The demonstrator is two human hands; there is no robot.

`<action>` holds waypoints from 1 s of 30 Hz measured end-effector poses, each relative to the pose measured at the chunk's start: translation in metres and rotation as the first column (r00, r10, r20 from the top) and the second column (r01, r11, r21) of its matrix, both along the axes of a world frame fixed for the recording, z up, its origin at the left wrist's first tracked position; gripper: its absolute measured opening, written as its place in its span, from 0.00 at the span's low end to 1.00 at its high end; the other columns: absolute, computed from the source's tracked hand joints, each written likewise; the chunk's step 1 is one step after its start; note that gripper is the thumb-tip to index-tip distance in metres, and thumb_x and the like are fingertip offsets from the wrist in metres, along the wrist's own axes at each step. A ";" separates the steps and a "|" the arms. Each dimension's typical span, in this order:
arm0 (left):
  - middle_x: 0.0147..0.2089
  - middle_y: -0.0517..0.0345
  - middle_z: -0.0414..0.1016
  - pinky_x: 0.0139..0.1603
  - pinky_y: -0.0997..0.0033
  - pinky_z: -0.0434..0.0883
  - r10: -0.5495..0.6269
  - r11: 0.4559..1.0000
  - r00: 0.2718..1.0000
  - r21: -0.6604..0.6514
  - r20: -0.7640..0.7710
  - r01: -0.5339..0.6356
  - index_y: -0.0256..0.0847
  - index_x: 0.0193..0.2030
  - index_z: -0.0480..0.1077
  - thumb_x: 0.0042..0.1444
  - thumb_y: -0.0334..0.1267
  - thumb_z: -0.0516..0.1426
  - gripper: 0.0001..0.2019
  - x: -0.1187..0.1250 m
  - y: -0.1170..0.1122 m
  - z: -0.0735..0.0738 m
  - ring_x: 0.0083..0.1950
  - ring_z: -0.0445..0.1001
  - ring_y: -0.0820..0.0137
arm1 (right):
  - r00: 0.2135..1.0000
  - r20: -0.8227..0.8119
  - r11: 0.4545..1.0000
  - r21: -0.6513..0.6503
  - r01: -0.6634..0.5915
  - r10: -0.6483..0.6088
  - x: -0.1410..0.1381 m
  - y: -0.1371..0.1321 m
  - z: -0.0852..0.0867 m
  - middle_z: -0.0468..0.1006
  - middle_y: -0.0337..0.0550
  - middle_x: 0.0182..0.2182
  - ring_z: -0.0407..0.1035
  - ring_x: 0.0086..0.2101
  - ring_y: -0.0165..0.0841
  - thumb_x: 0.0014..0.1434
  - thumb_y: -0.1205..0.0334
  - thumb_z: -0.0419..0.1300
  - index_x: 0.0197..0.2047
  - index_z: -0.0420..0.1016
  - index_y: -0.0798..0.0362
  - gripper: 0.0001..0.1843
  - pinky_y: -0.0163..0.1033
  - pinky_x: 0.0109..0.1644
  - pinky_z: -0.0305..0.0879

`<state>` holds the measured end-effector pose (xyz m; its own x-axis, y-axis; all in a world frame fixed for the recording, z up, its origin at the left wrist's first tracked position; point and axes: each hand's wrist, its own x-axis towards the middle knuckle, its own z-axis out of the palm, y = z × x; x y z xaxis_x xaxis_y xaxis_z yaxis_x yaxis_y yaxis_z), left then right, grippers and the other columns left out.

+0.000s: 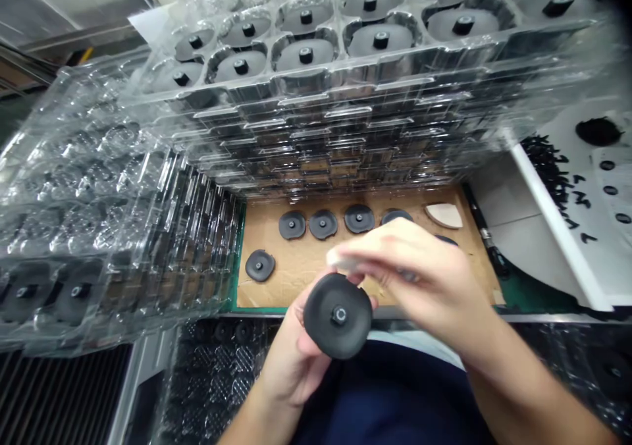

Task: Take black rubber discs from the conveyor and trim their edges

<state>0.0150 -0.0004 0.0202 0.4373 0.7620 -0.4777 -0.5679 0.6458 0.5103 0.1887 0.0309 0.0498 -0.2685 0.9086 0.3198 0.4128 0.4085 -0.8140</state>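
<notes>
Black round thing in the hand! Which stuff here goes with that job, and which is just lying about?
Seems part of the job:
black disc in the left hand;
blurred pale thing in the right hand;
loose discs on the cardboard;
clear trays.

Probably just lying about:
pale wedge on the cardboard;
dark stick near it.

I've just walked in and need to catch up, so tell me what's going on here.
A person's left hand holds a round black part, its stem facing the camera. Close by, the right hand pinches a small pale thing, too blurred to name. More black parts lie on a cardboard sheet, along with a pale wedge-shaped piece. Beyond stands a stack of clear trays, similar parts sitting in the top one.
</notes>
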 end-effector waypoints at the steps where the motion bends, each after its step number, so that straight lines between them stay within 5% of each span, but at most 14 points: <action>1: 0.55 0.53 0.74 0.56 0.60 0.67 0.017 1.000 1.000 -0.002 0.021 -0.017 0.49 0.51 0.72 0.35 0.44 0.70 0.31 -0.001 0.000 -0.001 0.50 0.76 0.57 | 0.995 0.036 0.987 -0.125 0.101 -0.097 0.005 0.001 -0.010 0.79 0.40 0.38 0.70 0.37 0.30 0.62 0.69 0.54 0.48 0.74 0.50 0.13 0.35 0.40 0.65; 3: 0.55 0.56 0.75 0.55 0.64 0.68 0.065 0.998 0.997 -0.020 0.049 -0.064 0.51 0.50 0.73 0.37 0.46 0.68 0.28 -0.005 0.000 -0.002 0.51 0.75 0.59 | 0.979 0.121 0.920 -0.338 0.198 -0.166 0.010 -0.001 -0.034 0.77 0.41 0.37 0.70 0.33 0.30 0.60 0.66 0.56 0.54 0.70 0.48 0.18 0.34 0.34 0.67; 5: 0.53 0.58 0.76 0.56 0.67 0.67 0.095 0.994 0.995 -0.057 0.038 -0.093 0.51 0.49 0.73 0.37 0.48 0.68 0.28 -0.010 0.000 -0.003 0.52 0.75 0.60 | 0.984 0.153 0.875 -0.459 0.157 -0.096 0.006 -0.010 -0.061 0.75 0.42 0.37 0.70 0.31 0.30 0.60 0.65 0.55 0.54 0.69 0.48 0.18 0.34 0.32 0.69; 9: 0.52 0.59 0.75 0.56 0.67 0.67 0.125 0.984 0.992 -0.126 -0.018 -0.126 0.51 0.48 0.74 0.35 0.48 0.68 0.28 -0.018 -0.001 -0.005 0.57 0.70 0.60 | 0.985 0.171 0.876 -0.475 0.086 -0.004 -0.017 -0.038 -0.106 0.72 0.48 0.41 0.72 0.40 0.34 0.60 0.68 0.54 0.39 0.77 0.54 0.10 0.39 0.43 0.71; 11: 0.53 0.59 0.75 0.54 0.68 0.69 0.135 0.981 0.991 -0.136 -0.020 -0.136 0.52 0.48 0.74 0.35 0.48 0.68 0.28 -0.020 -0.002 -0.005 0.58 0.69 0.59 | 0.980 0.200 0.884 -0.461 0.078 0.018 -0.026 -0.050 -0.117 0.70 0.51 0.45 0.71 0.42 0.37 0.56 0.67 0.57 0.41 0.76 0.55 0.10 0.43 0.46 0.70; 14: 0.54 0.58 0.74 0.52 0.66 0.71 0.140 0.982 0.990 -0.130 0.001 -0.139 0.51 0.49 0.73 0.35 0.47 0.68 0.28 -0.021 -0.004 -0.006 0.57 0.70 0.58 | 0.967 0.254 0.897 -0.433 0.092 0.023 -0.028 -0.062 -0.125 0.66 0.55 0.51 0.72 0.38 0.37 0.52 0.69 0.61 0.51 0.71 0.54 0.21 0.46 0.42 0.71; 18: 0.51 0.56 0.76 0.58 0.60 0.67 0.195 0.973 0.981 -0.126 0.011 -0.192 0.49 0.50 0.73 0.37 0.49 0.67 0.29 -0.017 -0.004 -0.008 0.56 0.71 0.58 | 0.954 0.299 0.914 -0.378 0.145 -0.028 -0.023 -0.058 -0.129 0.70 0.53 0.43 0.71 0.31 0.33 0.57 0.71 0.52 0.50 0.72 0.56 0.18 0.41 0.34 0.72; 22: 0.52 0.55 0.75 0.59 0.60 0.66 0.174 0.980 0.985 -0.104 0.017 -0.172 0.49 0.52 0.71 0.39 0.48 0.67 0.30 -0.013 -0.003 -0.004 0.54 0.72 0.59 | 0.967 0.238 0.929 -0.331 0.168 -0.090 -0.019 -0.035 -0.102 0.76 0.48 0.38 0.73 0.37 0.35 0.62 0.64 0.51 0.50 0.70 0.55 0.15 0.41 0.40 0.71; 26: 0.49 0.56 0.77 0.51 0.71 0.71 0.202 0.977 0.979 -0.075 -0.007 -0.202 0.48 0.50 0.73 0.42 0.43 0.67 0.25 -0.009 -0.004 0.001 0.50 0.74 0.67 | 0.981 0.081 0.972 -0.143 0.185 -0.175 -0.026 -0.021 -0.034 0.76 0.46 0.45 0.70 0.44 0.35 0.63 0.64 0.51 0.51 0.68 0.53 0.13 0.39 0.47 0.67; 28: 0.46 0.57 0.78 0.50 0.75 0.71 0.201 0.976 0.979 -0.074 -0.036 -0.203 0.47 0.47 0.74 0.44 0.40 0.66 0.20 -0.008 -0.005 0.001 0.47 0.75 0.69 | 0.997 0.043 0.998 0.022 0.057 -0.058 -0.031 -0.022 -0.004 0.77 0.47 0.40 0.70 0.41 0.36 0.62 0.68 0.49 0.50 0.68 0.57 0.14 0.41 0.45 0.66; 30: 0.46 0.56 0.79 0.51 0.73 0.70 0.184 0.980 0.979 -0.064 -0.084 -0.190 0.45 0.46 0.75 0.43 0.37 0.67 0.20 -0.007 -0.006 0.000 0.48 0.75 0.67 | 0.992 0.059 0.994 0.027 -0.110 0.108 -0.035 -0.024 0.014 0.77 0.46 0.35 0.69 0.36 0.34 0.61 0.71 0.49 0.47 0.70 0.59 0.13 0.41 0.41 0.65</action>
